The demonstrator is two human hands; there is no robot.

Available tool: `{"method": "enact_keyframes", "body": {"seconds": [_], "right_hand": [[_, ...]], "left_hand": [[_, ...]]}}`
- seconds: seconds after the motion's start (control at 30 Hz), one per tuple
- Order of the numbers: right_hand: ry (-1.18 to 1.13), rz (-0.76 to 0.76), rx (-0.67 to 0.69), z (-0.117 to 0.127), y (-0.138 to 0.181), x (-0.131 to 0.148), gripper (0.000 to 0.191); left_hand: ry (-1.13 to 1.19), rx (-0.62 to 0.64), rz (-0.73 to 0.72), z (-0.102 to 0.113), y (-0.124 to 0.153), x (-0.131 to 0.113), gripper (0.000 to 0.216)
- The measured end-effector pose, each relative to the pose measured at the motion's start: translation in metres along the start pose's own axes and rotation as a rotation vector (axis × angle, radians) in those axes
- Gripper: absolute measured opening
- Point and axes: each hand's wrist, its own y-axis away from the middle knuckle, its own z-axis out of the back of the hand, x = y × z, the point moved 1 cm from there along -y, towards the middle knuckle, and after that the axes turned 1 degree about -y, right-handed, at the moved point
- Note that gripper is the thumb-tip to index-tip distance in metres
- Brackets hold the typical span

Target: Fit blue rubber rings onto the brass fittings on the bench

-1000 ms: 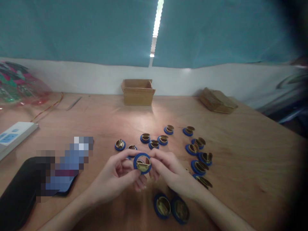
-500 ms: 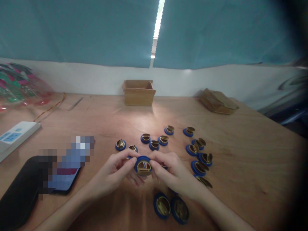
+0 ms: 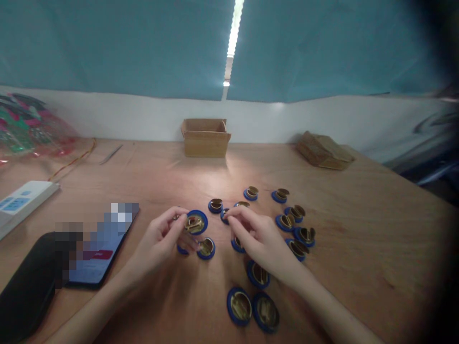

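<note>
My left hand [image 3: 167,234] pinches the left edge of a round blue-rimmed piece with a gold metal centre [image 3: 196,223], held above the table. My right hand [image 3: 256,239] is apart from it, thumb and forefinger brought together over the pieces at the middle; anything between the fingertips is too small or hidden to make out. A similar round piece [image 3: 206,248] lies below my left fingers, and one beside it is partly hidden. Near my right wrist lies another round piece [image 3: 258,274]. Two more, a left one [image 3: 239,306] and a right one [image 3: 266,312], lie closest to me.
Several like pieces with raised gold flaps, one of them a round piece [image 3: 287,221], lie to the right. An open cardboard box [image 3: 206,145] and a brown packet [image 3: 324,152] stand at the back. On the left are a phone [image 3: 96,263], black case [image 3: 27,291] and white power strip [image 3: 27,203].
My hands have parted. The left has carried the round piece left and up, while the right has let go of it and moved slightly right. More pieces on the table are uncovered.
</note>
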Motion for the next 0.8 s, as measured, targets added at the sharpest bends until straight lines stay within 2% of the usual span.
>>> {"method": "enact_keyframes", "body": {"seconds": [0.2, 0.3, 0.47, 0.67, 0.8], "right_hand": [[0.196, 0.102, 0.168, -0.015, 0.005, -0.003, 0.004], [0.314, 0.206, 0.206, -0.023, 0.009, 0.001, 0.013], [0.455, 0.319, 0.184, -0.031, 0.011, 0.001, 0.017], [0.552, 0.433, 0.065, -0.044, 0.016, -0.005, 0.023], [0.568, 0.529, 0.096, -0.047, 0.020, -0.004, 0.027]], "left_hand": [[-0.007, -0.212, -0.073, 0.017, -0.008, 0.001, 0.026], [-0.004, -0.266, -0.076, 0.019, -0.009, 0.001, 0.023], [-0.006, -0.277, -0.074, 0.018, -0.009, 0.002, 0.023], [0.013, -0.282, -0.067, 0.019, -0.009, 0.006, 0.025], [0.018, -0.279, -0.064, 0.019, -0.009, 0.005, 0.024]]}}
